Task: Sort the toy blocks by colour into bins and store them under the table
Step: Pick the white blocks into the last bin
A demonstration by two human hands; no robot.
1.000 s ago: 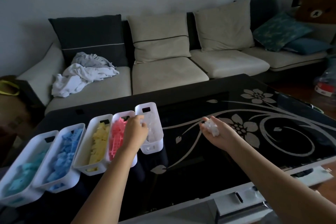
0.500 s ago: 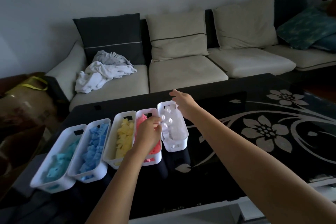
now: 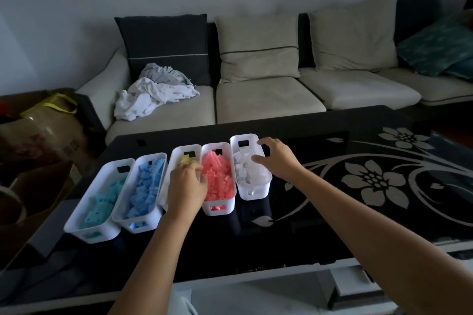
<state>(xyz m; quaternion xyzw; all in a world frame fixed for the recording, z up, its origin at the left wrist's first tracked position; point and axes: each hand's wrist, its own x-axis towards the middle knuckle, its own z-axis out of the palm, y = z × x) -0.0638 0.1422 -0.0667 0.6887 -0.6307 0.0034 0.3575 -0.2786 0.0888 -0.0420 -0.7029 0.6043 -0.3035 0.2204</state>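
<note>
Leftward goes our left hand (image 3: 188,186), off the pink bin (image 3: 230,208) and onto the yellow bin (image 3: 172,169), hiding most of its blocks; its fingers curl down, and we cannot tell whether they hold anything; our right hand (image 3: 277,158) spreads empty over the white-block bin (image 3: 252,193); teal bin (image 3: 110,233) and blue bin (image 3: 153,222) stand alongside on the black table (image 3: 320,225); crumpled clothes (image 3: 153,94) lie on the sofa (image 3: 268,100) beyond.

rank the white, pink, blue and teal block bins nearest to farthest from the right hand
1. white bin, under the right hand
2. pink bin, next leftward
3. blue bin, second from left
4. teal bin, far left end
</note>
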